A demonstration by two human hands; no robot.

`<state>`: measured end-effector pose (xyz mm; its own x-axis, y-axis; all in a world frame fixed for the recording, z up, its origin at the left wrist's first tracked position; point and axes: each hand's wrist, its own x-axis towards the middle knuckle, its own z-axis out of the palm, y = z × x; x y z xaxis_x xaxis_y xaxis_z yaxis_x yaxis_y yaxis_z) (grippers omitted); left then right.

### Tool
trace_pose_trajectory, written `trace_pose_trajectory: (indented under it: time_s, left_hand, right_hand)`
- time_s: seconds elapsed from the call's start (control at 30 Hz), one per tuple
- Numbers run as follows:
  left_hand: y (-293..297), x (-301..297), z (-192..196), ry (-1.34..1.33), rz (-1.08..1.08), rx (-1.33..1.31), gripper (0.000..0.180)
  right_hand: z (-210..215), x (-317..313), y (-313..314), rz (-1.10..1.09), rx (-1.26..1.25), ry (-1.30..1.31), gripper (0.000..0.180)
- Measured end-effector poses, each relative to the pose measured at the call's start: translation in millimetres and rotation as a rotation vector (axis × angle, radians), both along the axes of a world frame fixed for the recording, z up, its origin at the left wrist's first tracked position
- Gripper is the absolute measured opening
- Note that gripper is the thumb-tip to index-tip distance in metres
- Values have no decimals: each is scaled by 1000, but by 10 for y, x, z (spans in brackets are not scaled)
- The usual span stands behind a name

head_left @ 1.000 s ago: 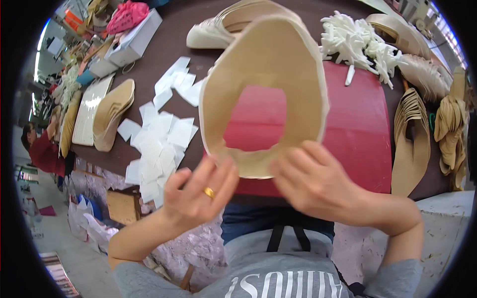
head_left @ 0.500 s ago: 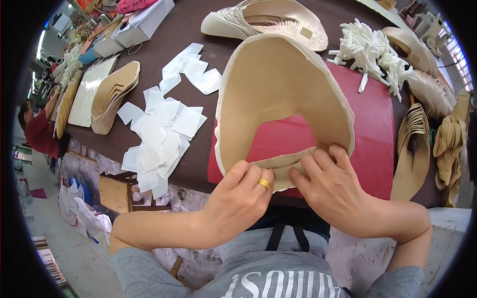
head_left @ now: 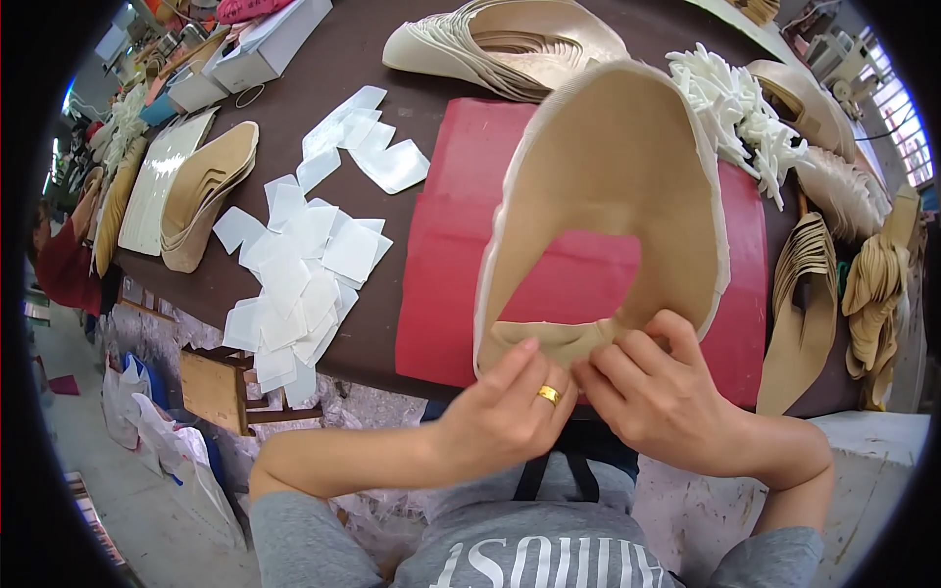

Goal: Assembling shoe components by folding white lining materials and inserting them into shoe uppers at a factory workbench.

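Note:
A beige shoe upper (head_left: 608, 167), a closed loop of soft material with a pale raw edge, stands tilted up in front of me. Its near, low band is at my fingers. My left hand (head_left: 515, 400), with a gold ring, is closed at the left part of this band, fingertips bunched against it. Close beside it, my right hand (head_left: 652, 387) pinches the band's right part. My fingers cover the near edge, so what exactly lies between the fingertips is hidden. Beneath the upper lies a red mat (head_left: 446, 235).
White flat pieces (head_left: 304, 265) lie spread on the brown table (head_left: 284, 98) to the left. Stacked beige uppers (head_left: 510, 44) stand at the far side; more hang at the right (head_left: 804, 304). A heap of white strips (head_left: 730, 108) is at the far right. A person (head_left: 64, 260) is at far left.
The shoe upper has turned and shifted to the right, showing more of the red mat at left. My left hand has slid right along the near band, closer to my right hand.

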<state>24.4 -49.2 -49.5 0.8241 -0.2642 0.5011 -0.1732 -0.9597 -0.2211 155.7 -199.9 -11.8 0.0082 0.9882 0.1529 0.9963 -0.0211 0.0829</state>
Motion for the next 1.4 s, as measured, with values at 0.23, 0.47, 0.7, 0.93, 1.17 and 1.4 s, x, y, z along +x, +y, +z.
trace_pose_trajectory:
  time_s: [0.23,0.47,0.7,0.93,1.17,1.4]
  left_hand:
    - [262,121,171,57,-124,-471,15]
    - [-83,396,273,-655,66,-2298,35]
    - [-133,186,256,-645,279,-2515,44]
    - [336,-387,-324,-202,-788,-2500,44]
    - [1048,-631,529,-957,216,-1420,47]
    - [3152,-1213,702,-83,732,-290,26]
  right_hand:
    - [334,316,-56,-13,312,73,35]
    - [140,120,247,-187,597,958,46]
    - [-334,-114,335,-44,504,749,31]
    - [-135,-246,205,43,494,755,26]
    - [-341,255,-300,-218,498,697,12]
    - [-504,123,-202,-269,431,668,10]
